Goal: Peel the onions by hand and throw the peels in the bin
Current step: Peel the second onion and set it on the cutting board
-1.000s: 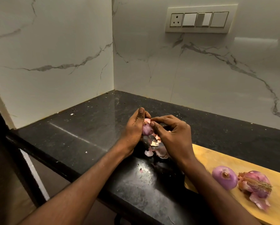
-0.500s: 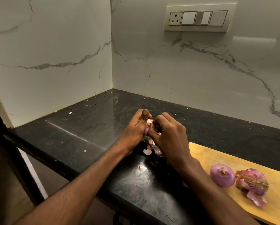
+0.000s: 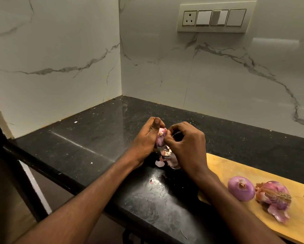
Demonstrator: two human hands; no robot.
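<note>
- Head view: two bare forearms reach forward over a glossy black stone tabletop (image 3: 87,148) set in a corner of white marble-veined walls.
- The left hand (image 3: 146,138) cups a small purple-pink onion (image 3: 160,139), its fingers and thumb curled around it, holding it just above the tabletop.
- The right hand (image 3: 186,145) meets the onion from the right; its curled fingers pinch at the skin near the onion's top.
- Directly below the hands, a small heap of loose pink and white onion peels (image 3: 167,158) lies on the tabletop.
- To the right, a pale wooden cutting board (image 3: 235,171) carries a peeled round purple onion (image 3: 241,188) and, just beside it, a partly peeled onion with papery skin hanging loose (image 3: 273,197).
- A cream switch panel with a socket (image 3: 214,18) sits on the far wall.
</note>
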